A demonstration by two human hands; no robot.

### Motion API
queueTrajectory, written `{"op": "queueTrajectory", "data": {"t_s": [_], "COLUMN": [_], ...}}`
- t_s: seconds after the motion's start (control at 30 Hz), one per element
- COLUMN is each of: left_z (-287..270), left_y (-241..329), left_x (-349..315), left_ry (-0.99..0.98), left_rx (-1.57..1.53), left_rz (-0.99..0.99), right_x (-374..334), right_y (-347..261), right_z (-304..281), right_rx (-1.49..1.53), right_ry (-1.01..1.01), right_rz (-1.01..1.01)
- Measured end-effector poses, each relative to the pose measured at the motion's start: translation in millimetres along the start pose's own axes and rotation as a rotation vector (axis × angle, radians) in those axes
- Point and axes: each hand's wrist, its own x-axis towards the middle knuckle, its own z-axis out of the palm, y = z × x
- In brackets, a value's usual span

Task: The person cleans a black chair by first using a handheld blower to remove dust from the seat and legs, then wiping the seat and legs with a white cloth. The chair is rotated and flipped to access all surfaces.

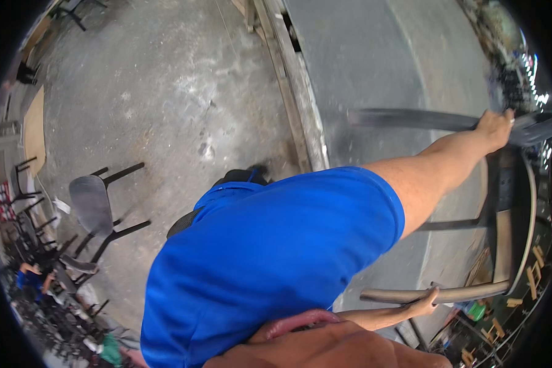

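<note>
A dark wooden chair (502,245) is held out at the right, turned on its side, with long legs or rails reaching leftward. My left hand (495,130), at the end of the outstretched upper arm, is closed round its upper dark bar. Lower down, my right hand (426,302) grips the curved lower bar, and part of that forearm is hidden behind my head. A pale curved edge runs along the chair's right side. Motion blur softens the upper bar, so its exact part cannot be told.
Another dark chair (92,202) lies on the concrete floor (165,92) at the left. Many dark chair frames (37,227) crowd the left edge, near a person in blue (30,277). A long raised ledge (297,104) crosses the floor. Small wooden pieces (530,279) lie lower right.
</note>
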Motion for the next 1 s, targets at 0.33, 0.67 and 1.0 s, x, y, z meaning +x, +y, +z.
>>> {"op": "queueTrajectory", "data": {"t_s": [0.33, 0.67, 1.0], "left_z": [4, -144, -163], "left_y": [-31, -120, -138], "left_x": [5, -141, -162], "left_ry": [-0.007, 0.015, 0.109], "left_rx": [-0.048, 0.469, 0.485], "left_rz": [-0.040, -0.214, -0.101], "right_x": [1, -36, -148], "right_y": [0, -18, 31], "right_z": [7, 9, 2], "right_rx": [0.015, -0.063, -0.034], "right_ry": [0.121, 0.075, -0.031], "right_rz": [0.148, 0.014, 0.202]}}
